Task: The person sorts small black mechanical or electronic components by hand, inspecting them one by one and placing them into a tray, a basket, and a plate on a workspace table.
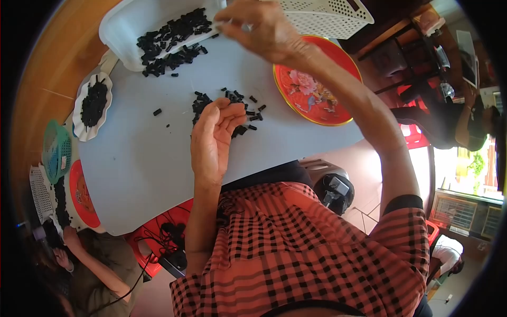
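My left hand (210,140) rests over the table beside a loose heap of short black cylindrical pieces (199,103). Its palm is turned up, the fingers loosely bent, and nothing shows in it. Farther away, my right hand (264,31) is raised near the end of a white plastic tub (120,34). Thumb and fingers there pinch together on something small and pale that I cannot make out. Many more black pieces (182,29) lie in the tub and spill over its near edge onto the table.
A red floral tray (293,100) with small bits on it lies under my right forearm. Behind it stands a white perforated basket (322,18). On the left, a scalloped white dish (84,129) holds thin black pieces, near a green basket (57,150). Another person's hand (71,238) works at lower left.
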`<state>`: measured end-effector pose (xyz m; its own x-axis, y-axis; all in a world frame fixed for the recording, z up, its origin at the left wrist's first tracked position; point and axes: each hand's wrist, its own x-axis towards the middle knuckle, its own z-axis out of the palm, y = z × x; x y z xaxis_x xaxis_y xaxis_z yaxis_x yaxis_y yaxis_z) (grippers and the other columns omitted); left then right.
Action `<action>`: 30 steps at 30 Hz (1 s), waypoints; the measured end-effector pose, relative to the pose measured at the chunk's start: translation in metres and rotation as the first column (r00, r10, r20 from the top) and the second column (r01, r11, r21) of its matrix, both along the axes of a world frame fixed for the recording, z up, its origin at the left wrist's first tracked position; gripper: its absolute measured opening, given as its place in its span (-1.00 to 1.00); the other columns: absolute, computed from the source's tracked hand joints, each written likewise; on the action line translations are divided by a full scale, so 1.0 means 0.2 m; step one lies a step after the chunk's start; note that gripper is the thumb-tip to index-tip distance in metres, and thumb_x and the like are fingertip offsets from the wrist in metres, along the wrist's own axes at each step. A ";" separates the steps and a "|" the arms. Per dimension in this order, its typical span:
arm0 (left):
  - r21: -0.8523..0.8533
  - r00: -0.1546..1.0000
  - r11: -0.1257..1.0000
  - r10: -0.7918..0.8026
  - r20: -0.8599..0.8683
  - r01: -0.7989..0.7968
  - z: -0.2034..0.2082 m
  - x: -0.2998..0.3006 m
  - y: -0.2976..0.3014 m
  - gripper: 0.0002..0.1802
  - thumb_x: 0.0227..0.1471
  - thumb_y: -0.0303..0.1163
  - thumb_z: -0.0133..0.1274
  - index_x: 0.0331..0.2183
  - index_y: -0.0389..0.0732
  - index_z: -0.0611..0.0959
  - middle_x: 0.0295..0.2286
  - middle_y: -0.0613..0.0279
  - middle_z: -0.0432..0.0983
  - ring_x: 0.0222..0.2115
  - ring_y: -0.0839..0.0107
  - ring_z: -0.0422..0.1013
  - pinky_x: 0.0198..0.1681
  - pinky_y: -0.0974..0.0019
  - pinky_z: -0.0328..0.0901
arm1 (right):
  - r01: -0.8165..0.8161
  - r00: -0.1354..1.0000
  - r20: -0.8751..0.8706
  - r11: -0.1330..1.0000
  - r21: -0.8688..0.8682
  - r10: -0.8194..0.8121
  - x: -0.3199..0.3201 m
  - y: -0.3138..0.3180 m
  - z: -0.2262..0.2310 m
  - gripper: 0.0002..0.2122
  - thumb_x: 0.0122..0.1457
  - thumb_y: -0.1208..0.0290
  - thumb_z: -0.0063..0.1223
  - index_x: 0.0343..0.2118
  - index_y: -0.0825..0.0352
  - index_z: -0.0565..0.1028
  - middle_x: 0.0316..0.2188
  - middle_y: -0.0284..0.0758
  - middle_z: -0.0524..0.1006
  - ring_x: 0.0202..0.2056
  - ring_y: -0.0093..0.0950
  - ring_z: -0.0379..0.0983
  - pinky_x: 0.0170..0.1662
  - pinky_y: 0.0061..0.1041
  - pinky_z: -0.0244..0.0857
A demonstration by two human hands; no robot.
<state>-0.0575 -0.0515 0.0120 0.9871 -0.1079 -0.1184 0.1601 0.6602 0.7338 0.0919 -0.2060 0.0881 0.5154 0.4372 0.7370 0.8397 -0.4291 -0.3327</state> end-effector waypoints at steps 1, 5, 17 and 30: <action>0.003 1.000 1.000 0.003 -0.005 -0.003 -0.01 -0.01 0.01 -0.66 0.20 -0.32 -0.23 -0.13 -0.41 0.41 -0.29 -0.05 0.50 -0.20 0.29 0.43 -0.07 0.26 0.30 | -0.009 1.000 -0.005 0.998 -0.063 0.009 0.03 0.05 -0.07 -0.87 -0.03 0.50 0.13 -0.37 0.34 0.56 -0.46 -0.22 0.54 -0.48 -0.31 0.50 -0.35 -0.44 0.39; -0.011 0.999 1.000 -0.009 -0.042 0.009 0.00 -0.03 0.02 -0.69 0.19 -0.35 -0.24 -0.17 -0.41 0.42 -0.31 -0.04 0.50 -0.22 0.28 0.43 -0.08 0.26 0.30 | 0.008 0.994 -0.108 0.979 -0.205 -0.031 0.18 0.22 -0.31 -0.80 0.03 0.57 -0.03 -0.25 0.30 0.53 -0.36 -0.21 0.53 -0.36 -0.25 0.48 -0.26 -0.37 0.38; -0.059 0.998 0.998 0.016 -0.062 -0.019 -0.02 -0.09 0.04 -0.74 0.17 -0.40 -0.19 -0.23 -0.40 0.48 -0.35 0.01 0.50 -0.26 0.30 0.45 -0.12 0.24 0.33 | -0.157 0.965 -0.237 0.972 -0.176 0.113 0.14 0.27 -0.43 -0.84 0.00 0.56 0.01 -0.32 0.30 0.55 -0.36 -0.28 0.51 -0.38 -0.28 0.47 -0.27 -0.38 0.39; 0.088 0.992 0.989 0.119 0.028 -0.121 -0.04 -0.08 0.03 -0.79 0.14 -0.44 -0.14 -0.28 -0.39 0.50 -0.35 0.10 0.48 -0.29 0.32 0.45 -0.13 0.25 0.35 | -0.018 0.929 -0.365 0.974 -0.224 -0.066 0.17 0.11 -0.40 -0.82 0.00 0.42 0.04 -0.33 0.28 0.60 -0.48 -0.23 0.58 -0.46 -0.41 0.52 -0.30 -0.49 0.40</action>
